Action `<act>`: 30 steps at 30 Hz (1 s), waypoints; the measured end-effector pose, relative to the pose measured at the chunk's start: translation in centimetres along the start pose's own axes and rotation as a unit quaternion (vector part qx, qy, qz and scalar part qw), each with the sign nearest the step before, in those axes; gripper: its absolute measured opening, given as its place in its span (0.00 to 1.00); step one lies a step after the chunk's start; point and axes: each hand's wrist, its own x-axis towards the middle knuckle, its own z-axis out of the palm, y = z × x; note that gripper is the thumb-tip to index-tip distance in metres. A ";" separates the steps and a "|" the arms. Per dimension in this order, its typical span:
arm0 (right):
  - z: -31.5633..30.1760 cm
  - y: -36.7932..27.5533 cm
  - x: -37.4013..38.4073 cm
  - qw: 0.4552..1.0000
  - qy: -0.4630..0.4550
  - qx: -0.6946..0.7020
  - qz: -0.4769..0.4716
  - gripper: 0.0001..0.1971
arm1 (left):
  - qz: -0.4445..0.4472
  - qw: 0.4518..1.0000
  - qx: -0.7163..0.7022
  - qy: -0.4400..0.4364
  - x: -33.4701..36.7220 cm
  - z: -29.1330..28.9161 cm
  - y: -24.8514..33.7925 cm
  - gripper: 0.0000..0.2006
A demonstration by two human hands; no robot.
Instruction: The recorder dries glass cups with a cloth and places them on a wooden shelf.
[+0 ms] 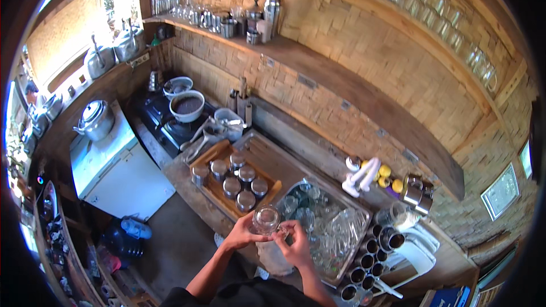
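My left hand is wrapped round the side of a clear round glass, tilted so that one end faces up at me. Close against the glass's right edge is my right hand, its fingertips pinched together; whether they grip the glass or a small clear piece, I cannot tell. Just beyond lies a wooden tray bearing several silver-topped round containers. To the right of my hands, a metal sink basin holds many clear glasses, some of them in water.
Dark metal cups crowd the counter right of the basin, beside a folded white chair. A white faucet-like fixture rises behind the basin. At the left stand a stove with a bowl and a white cabinet topped by a kettle.
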 end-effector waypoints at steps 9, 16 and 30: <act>6.0 -5.1 13.2 0.970 -0.010 -0.190 -0.149 0.12 | 0.193 0.952 0.232 -0.050 8.5 -9.7 15.4 0.46; 11.8 -19.2 28.2 0.905 0.108 -0.166 -0.375 0.08 | 0.449 0.843 0.296 -0.016 17.4 -15.6 32.8 0.46; 12.0 -37.1 48.4 0.763 0.262 -0.145 -0.572 0.10 | 0.558 0.784 0.264 0.065 29.5 -17.4 53.6 0.22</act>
